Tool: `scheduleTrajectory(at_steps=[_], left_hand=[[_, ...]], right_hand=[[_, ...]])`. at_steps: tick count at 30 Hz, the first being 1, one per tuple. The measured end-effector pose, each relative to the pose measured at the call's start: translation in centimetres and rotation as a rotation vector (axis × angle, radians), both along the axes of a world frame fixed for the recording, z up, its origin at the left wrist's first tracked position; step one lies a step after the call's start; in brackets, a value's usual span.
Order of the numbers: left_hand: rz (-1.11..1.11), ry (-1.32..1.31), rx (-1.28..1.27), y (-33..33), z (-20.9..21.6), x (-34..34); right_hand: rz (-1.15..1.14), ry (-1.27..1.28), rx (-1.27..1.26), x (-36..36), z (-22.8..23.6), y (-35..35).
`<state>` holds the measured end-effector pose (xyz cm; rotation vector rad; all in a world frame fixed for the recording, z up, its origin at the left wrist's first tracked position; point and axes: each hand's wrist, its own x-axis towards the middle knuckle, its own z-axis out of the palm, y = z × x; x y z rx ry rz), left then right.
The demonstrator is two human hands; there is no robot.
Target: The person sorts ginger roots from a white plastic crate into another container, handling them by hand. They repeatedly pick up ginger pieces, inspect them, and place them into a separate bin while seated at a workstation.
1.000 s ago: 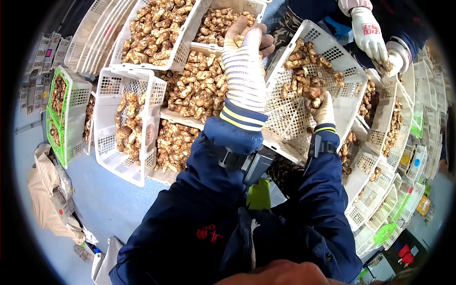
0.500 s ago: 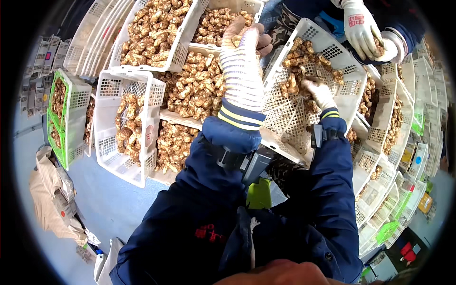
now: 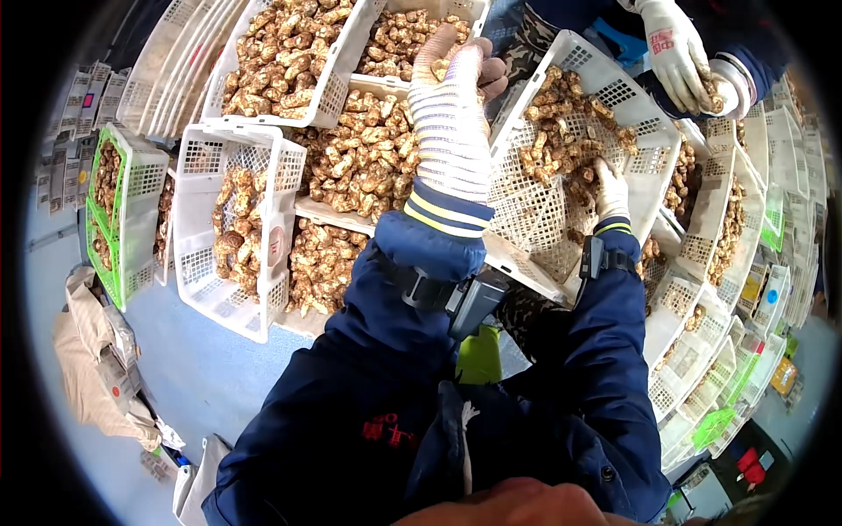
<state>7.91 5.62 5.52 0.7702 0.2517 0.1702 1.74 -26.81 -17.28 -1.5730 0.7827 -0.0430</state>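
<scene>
My left hand (image 3: 452,74), in a striped glove, is above the crates of brown-and-cream mushrooms at the far middle. Its fingers are curled round a mushroom (image 3: 440,67), of which only a little shows. My right hand (image 3: 611,191), in a pale glove, reaches into the tilted white mesh crate (image 3: 517,188) at the right. Its fingers close at the right edge of a loose pile of mushrooms (image 3: 557,145) there, against one mushroom (image 3: 582,188). The glove partly hides that contact.
A white crate full of mushrooms (image 3: 289,57) stands at the far left, near stacked crates (image 3: 171,66). Closer in, another white crate (image 3: 197,254) holds fewer. Across from me, a co-worker's gloved hands (image 3: 675,66) hold a mushroom. More crates (image 3: 702,351) line the right side.
My right hand has moved right and slightly nearer within the crate, from the middle of the pile to its right edge. Mushrooms there have shifted. The left hand has barely moved.
</scene>
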Motion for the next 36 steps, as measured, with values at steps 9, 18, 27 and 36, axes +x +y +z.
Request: scheduleTrajectory(at_steps=[9, 18, 27, 36], left_hand=[[0.009, -0.003, 0.005, 0.4, 0.2, -0.1], [-0.103, -0.080, 0.082, -0.6, -1.0, -0.5], [-0.001, -0.039, 0.058, -2.5, -0.7, -0.4], [-0.071, 0.088, -0.020, 0.6, 1.1, 0.0]], right_hand=[[-0.204, -0.058, 0.763, 0.1, 2.0, 3.8], [0.033, -0.340, 0.808, 2.1, 15.2, 15.6], [0.319, -0.223, 1.113, 3.5, 10.0, 21.3], [0.158, -0.297, 0.631, 1.6, 13.1, 20.3]])
